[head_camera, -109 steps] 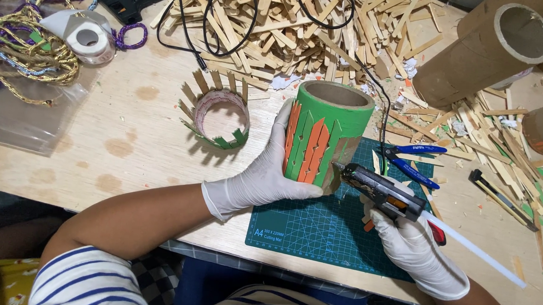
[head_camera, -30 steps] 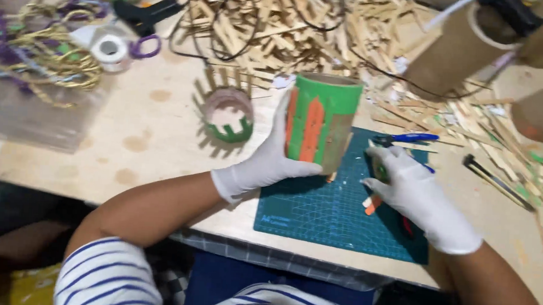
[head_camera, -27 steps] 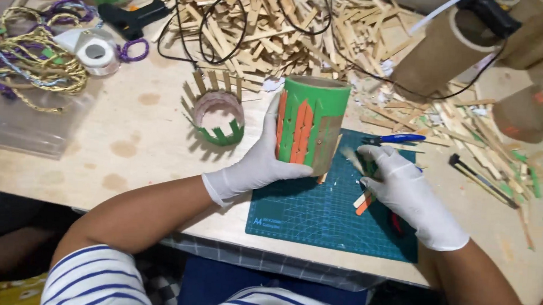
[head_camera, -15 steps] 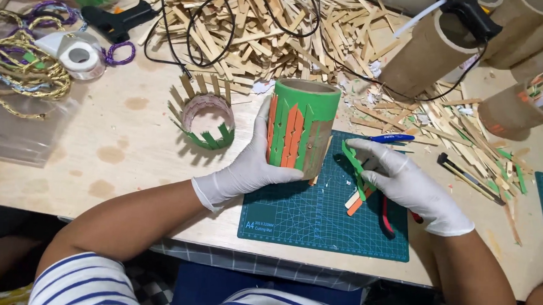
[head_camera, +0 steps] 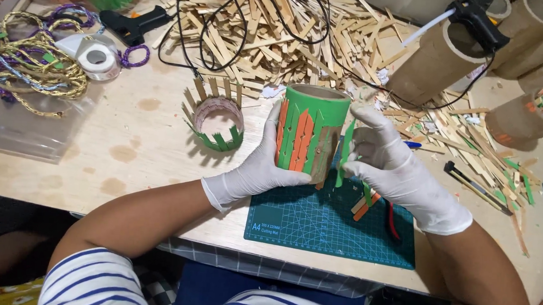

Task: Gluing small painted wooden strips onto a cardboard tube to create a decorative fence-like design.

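My left hand (head_camera: 256, 170), in a white glove, grips an upright cardboard tube (head_camera: 311, 133) covered with green and orange wooden sticks. It stands over a green cutting mat (head_camera: 317, 223). My right hand (head_camera: 394, 169), also gloved, pinches a green stick (head_camera: 345, 152) and holds it against the tube's bare cardboard side. A few loose orange and green sticks (head_camera: 366, 204) lie on the mat under my right hand.
A small ring with upright sticks (head_camera: 217, 117) stands left of the tube. A heap of wooden sticks (head_camera: 275, 35) and black cables fill the back. Large cardboard tubes (head_camera: 440, 59) and a glue gun (head_camera: 477, 21) lie at right; tape roll (head_camera: 94, 56) and cords at left.
My right hand put down the glue gun, picked a green stick off the mat and brought it up against the tube. My left hand kept hold of the tube.
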